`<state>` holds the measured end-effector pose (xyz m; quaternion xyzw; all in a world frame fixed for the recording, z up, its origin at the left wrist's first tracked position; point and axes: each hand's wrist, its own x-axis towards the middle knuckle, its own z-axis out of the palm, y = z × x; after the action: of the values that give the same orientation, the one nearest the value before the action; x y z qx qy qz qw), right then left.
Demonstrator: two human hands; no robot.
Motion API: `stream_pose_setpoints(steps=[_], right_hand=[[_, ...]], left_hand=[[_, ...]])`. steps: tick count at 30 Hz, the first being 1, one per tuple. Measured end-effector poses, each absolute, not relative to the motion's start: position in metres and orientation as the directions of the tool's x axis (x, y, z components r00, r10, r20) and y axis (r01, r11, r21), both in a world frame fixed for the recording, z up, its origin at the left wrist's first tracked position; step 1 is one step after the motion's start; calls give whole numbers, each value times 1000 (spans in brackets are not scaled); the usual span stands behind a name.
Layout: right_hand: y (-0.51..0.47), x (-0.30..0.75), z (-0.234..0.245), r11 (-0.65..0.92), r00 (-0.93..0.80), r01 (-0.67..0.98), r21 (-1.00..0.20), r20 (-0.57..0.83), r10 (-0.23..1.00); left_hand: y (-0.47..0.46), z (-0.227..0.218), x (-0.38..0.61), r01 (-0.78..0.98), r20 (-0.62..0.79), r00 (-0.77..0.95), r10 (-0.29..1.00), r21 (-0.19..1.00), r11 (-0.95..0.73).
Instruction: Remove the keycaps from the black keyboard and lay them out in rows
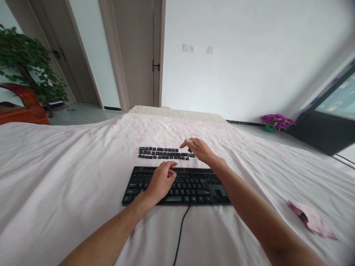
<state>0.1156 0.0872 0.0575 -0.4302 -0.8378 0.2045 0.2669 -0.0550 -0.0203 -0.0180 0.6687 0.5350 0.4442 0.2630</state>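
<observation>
A black keyboard [191, 186] lies on the bed sheet in front of me, with keys still seated on much of it. My left hand [163, 179] rests over its left-middle part, fingers loosely bent and apart, gripping nothing visible. Beyond the keyboard, loose black keycaps [159, 153] stand in several rough rows. Above the right end of these rows, my right hand [197, 147] is closed in a pinch on what looks like a thin wire keycap puller [189, 154]. A dark keycap shows just under the fingers; whether the puller grips it is hard to tell.
The pale floral sheet [69, 177] is wrinkled. A black cable [181, 229] runs from the keyboard towards me. A pink cloth item [313, 220] lies at the right. Farther off are a wooden chair [24, 99], a leafy plant [27, 59] and purple flowers [277, 121].
</observation>
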Motion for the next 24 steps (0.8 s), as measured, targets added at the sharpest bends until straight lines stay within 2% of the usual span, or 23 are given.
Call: stream_pose_setpoints(steps=[3, 6, 9, 15, 19, 24], right_hand=[[59, 131, 59, 521, -463, 552, -651, 281, 841], [38, 142, 50, 413, -447, 387, -824, 224, 866], [28, 145, 41, 347, -464, 247, -905, 204, 862], [23, 139, 33, 375, -553, 137, -917, 243, 797], [24, 136, 24, 431, -604, 115, -895, 282, 745], [26, 137, 15, 540, -664, 185, -821, 301, 685]], left_hand=[[-23, -16, -55, 519, 322, 112, 940, 788, -332], [-25, -13, -53, 598, 304, 183, 935, 720, -351], [-23, -9, -49, 666, 299, 208, 931, 654, -359], [-14, -4, -43, 693, 203, 277, 939, 635, -341], [-16, -7, -42, 711, 238, 280, 930, 599, -368], [-19, -10, -39, 729, 264, 255, 930, 580, -364]])
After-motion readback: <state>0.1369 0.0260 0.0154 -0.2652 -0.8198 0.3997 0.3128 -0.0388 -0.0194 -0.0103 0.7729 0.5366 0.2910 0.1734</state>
